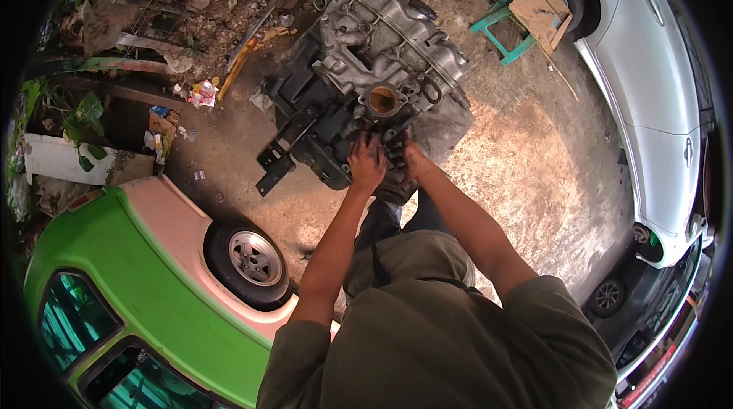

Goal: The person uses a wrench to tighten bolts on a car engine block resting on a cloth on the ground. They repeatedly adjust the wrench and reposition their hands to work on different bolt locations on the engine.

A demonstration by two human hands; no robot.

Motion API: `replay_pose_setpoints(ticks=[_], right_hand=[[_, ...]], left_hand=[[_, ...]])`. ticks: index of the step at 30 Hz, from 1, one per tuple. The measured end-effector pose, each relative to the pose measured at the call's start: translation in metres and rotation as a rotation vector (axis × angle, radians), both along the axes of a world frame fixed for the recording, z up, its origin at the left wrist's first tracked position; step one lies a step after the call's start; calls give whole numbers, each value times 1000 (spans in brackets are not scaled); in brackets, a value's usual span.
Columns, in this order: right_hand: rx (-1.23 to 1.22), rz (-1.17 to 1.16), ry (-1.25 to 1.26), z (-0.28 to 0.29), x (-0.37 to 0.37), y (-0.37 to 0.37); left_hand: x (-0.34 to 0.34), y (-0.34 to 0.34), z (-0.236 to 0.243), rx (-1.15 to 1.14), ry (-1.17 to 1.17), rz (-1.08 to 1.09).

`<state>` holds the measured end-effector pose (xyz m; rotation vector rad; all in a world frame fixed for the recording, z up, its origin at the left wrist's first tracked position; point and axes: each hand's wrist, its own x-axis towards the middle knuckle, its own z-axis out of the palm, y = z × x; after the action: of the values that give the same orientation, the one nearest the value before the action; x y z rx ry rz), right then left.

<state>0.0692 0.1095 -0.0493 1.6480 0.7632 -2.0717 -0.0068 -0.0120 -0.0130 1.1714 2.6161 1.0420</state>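
A greasy car engine sits on the ground in front of me, its metal upper cover on the far side and black parts to the left. At its near end, my left hand lies on a dark part, grimy fingers stretched forward and slightly apart. Just right of it, my right hand reaches in against the engine; its fingers are mostly hidden among dark parts. Ahead of both hands is a round opening with a brownish inside. A black bracket juts out from the engine's left side.
A green and pink car stands at the lower left, a silver car at the right. Cardboard lies on a green stool at the upper right. Wood scraps, litter and plants cover the ground at the upper left.
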Motion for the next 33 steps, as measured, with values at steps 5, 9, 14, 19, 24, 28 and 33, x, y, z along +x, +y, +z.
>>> replay_pose_setpoints(ticks=[5,9,14,19,24,28,33], right_hand=[[-40,-103,7,-11,0,0],[388,147,222,-20,8,-12],[52,-203,-47,-7,0,-7],[151,-223,-111,-9,-6,-11],[238,-86,-216,-33,-11,-4],[385,158,-90,-57,-7,3],[-77,-331,132,-73,-2,13]], left_hand=[[-9,-3,-3,101,157,-107],[-5,-5,-15,48,148,-54],[-4,-6,-21,64,115,-56],[-4,-3,-15,-20,62,-66],[-8,-1,-9,37,74,-54],[-5,-4,-5,10,116,-50],[-6,0,-2,73,165,-45]])
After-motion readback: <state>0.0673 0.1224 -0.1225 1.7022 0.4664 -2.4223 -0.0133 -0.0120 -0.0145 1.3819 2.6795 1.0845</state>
